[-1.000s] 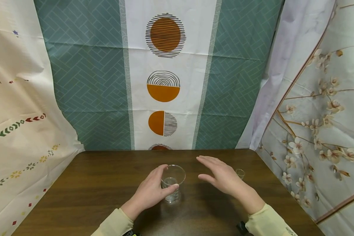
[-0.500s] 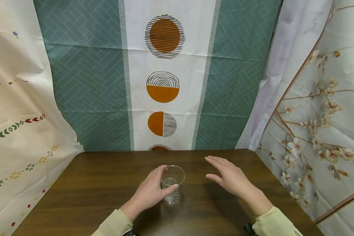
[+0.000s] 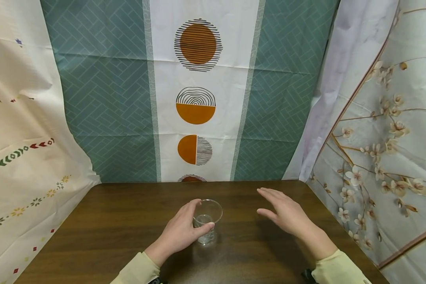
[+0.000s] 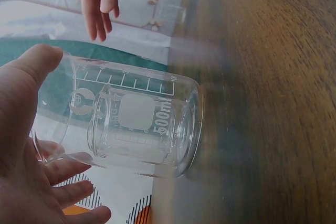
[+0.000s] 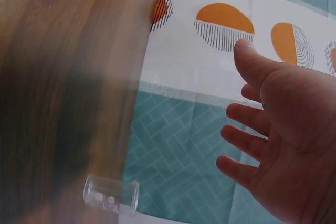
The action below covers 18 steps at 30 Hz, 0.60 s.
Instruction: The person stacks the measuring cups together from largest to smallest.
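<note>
A clear glass beaker, printed 500ml, stands upright on the dark wooden table. Inside it sits a smaller glass beaker, seen through the wall in the left wrist view. My left hand holds the large beaker near its rim, thumb on one side and fingers on the other. Right of them, my right hand hovers over the table, its fingers extended and nothing in them. Another small glass beaker shows in the right wrist view; the right hand hides it in the head view.
A green and white curtain with orange circles hangs along the table's far edge. Cream cloth borders the left side, and a flowered curtain the right.
My right hand has drifted to the right, away from the large beaker, and now covers the small beaker that showed beside it. The left hand has stayed on the large beaker.
</note>
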Each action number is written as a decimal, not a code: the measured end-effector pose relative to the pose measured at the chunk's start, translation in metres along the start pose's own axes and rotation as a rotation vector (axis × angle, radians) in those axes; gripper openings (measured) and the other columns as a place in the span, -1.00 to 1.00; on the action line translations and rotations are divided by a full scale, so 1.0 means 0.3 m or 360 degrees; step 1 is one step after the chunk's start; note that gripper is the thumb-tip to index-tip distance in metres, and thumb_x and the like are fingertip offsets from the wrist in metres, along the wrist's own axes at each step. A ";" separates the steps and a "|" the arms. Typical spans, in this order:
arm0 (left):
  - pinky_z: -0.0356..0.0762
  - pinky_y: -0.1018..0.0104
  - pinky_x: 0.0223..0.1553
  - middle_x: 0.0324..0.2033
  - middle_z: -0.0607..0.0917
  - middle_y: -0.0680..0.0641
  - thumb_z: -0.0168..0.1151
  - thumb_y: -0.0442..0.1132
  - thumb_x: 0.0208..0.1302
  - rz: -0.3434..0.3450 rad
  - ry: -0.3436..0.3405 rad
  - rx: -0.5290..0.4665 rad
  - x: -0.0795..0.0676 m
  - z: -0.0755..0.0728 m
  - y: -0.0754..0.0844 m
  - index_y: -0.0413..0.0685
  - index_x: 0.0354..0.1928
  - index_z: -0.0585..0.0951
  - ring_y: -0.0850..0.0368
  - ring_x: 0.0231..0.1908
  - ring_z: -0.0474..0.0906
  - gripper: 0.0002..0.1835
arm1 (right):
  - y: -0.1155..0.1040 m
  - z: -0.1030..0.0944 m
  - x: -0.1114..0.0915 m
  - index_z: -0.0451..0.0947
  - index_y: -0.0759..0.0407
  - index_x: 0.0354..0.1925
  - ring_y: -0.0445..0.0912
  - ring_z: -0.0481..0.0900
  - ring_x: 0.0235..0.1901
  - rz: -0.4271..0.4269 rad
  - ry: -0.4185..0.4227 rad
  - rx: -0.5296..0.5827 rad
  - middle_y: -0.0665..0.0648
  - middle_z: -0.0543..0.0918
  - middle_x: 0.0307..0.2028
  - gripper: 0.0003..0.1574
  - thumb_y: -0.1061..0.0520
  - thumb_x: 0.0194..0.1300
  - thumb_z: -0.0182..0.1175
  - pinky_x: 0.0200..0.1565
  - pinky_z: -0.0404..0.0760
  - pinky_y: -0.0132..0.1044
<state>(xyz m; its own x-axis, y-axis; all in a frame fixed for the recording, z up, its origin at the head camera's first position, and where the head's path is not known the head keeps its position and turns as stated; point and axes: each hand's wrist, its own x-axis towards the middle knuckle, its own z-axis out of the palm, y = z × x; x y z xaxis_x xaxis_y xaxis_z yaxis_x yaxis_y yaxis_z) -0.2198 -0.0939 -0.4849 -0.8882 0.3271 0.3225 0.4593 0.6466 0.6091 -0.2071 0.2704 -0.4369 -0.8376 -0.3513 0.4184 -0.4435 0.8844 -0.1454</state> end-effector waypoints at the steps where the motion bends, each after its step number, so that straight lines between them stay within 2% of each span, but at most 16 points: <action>1: 0.57 -0.25 0.28 0.41 0.59 -0.18 0.45 0.43 0.33 -0.0001 0.0001 0.0002 0.000 0.001 0.000 -0.13 0.56 0.40 -0.15 0.39 0.52 0.03 | 0.005 -0.001 -0.003 0.49 0.09 0.58 0.24 0.49 0.49 0.0006 0.0000 -0.0002 0.18 0.55 0.52 -0.14 -0.14 0.49 0.47 0.25 0.59 0.36; 18: 0.55 -0.25 0.30 0.42 0.59 -0.15 0.44 0.44 0.33 -0.0010 -0.0004 -0.0011 -0.002 -0.001 0.004 -0.12 0.57 0.39 -0.14 0.40 0.52 0.04 | 0.077 -0.027 -0.040 0.49 0.14 0.58 0.31 0.49 0.46 0.0093 0.0015 -0.0021 0.24 0.55 0.51 -0.15 -0.16 0.52 0.45 0.21 0.59 0.40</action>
<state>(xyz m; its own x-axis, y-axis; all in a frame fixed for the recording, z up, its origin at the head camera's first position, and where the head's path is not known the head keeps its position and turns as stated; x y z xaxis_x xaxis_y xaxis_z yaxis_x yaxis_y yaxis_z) -0.2187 -0.0935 -0.4841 -0.8912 0.3246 0.3168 0.4536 0.6441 0.6160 -0.2048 0.2975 -0.4380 -0.8589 -0.2957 0.4182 -0.3895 0.9073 -0.1584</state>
